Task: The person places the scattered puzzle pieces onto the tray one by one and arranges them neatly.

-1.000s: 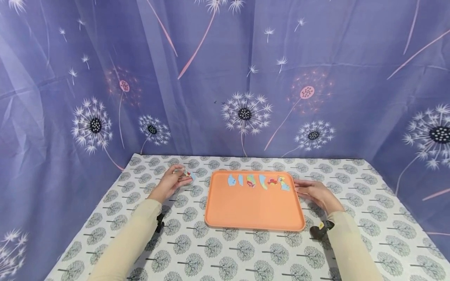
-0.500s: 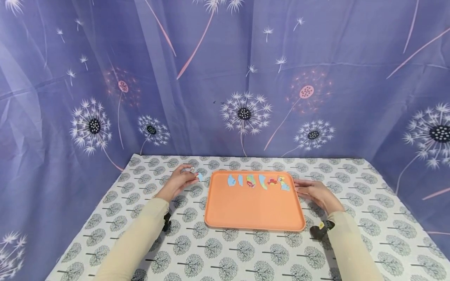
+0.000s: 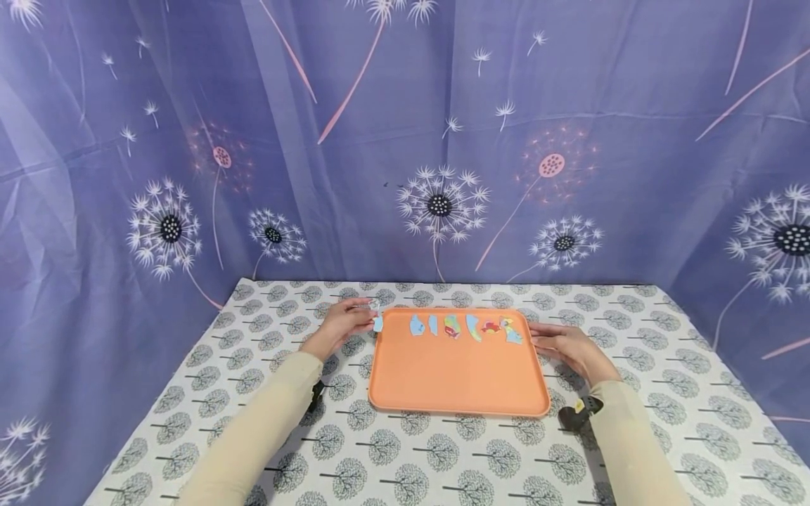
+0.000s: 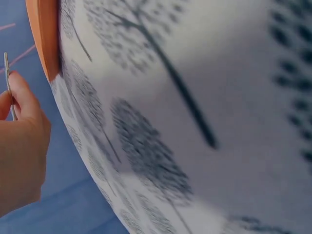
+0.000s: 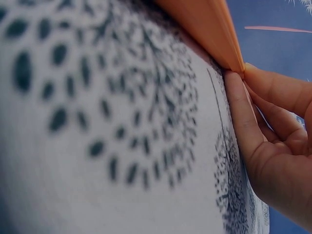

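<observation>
My left hand (image 3: 340, 326) pinches a thin, pale blue puzzle piece (image 3: 377, 323) beside the upper left corner of an orange tray (image 3: 455, 379). Seen edge-on in the left wrist view, the puzzle piece (image 4: 7, 68) stands between thumb and finger. On the opposite side, my right hand (image 3: 572, 349) holds the tray's right edge. In the right wrist view its fingertips (image 5: 235, 80) pinch the rim from below and above. Several printed puzzle pieces lie in a row along the tray's far side, among them a blue one (image 3: 416, 325) and a red one (image 3: 490, 327).
The table wears a white cloth (image 3: 411, 450) printed with grey trees. Behind and beside it hangs a purple curtain (image 3: 380, 232) with dandelion patterns. A dark device (image 3: 577, 414) is strapped at the right wrist, above the cloth.
My left hand has moved right with the puzzle piece, from over the cloth to the tray's left rim. My right hand, the tray and the row of pieces stay put.
</observation>
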Action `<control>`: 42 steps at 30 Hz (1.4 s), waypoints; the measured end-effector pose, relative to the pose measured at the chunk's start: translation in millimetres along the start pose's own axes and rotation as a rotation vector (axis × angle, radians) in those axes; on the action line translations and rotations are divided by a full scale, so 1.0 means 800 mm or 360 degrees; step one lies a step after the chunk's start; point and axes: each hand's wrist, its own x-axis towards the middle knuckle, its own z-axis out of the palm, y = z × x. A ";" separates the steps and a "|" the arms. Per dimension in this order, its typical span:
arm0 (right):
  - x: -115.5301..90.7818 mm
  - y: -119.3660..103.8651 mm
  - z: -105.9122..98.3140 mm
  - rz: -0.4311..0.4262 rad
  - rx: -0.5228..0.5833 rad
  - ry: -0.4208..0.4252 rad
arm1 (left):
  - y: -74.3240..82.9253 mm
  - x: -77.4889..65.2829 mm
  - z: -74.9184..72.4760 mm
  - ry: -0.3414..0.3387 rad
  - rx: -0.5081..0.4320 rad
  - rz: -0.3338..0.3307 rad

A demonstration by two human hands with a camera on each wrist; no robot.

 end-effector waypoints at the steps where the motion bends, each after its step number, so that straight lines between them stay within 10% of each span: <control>1: 0.000 0.000 0.000 -0.0001 0.0001 -0.0003 | 0.000 0.001 0.004 0.0003 0.0019 -0.0001; 24: -0.001 0.000 0.001 -0.0023 -0.0026 -0.0029 | -0.013 0.010 0.063 0.0210 0.0569 0.0072; 42: 0.000 0.000 -0.001 -0.0015 -0.0025 -0.0028 | -0.013 0.018 0.073 0.0290 0.0944 0.0096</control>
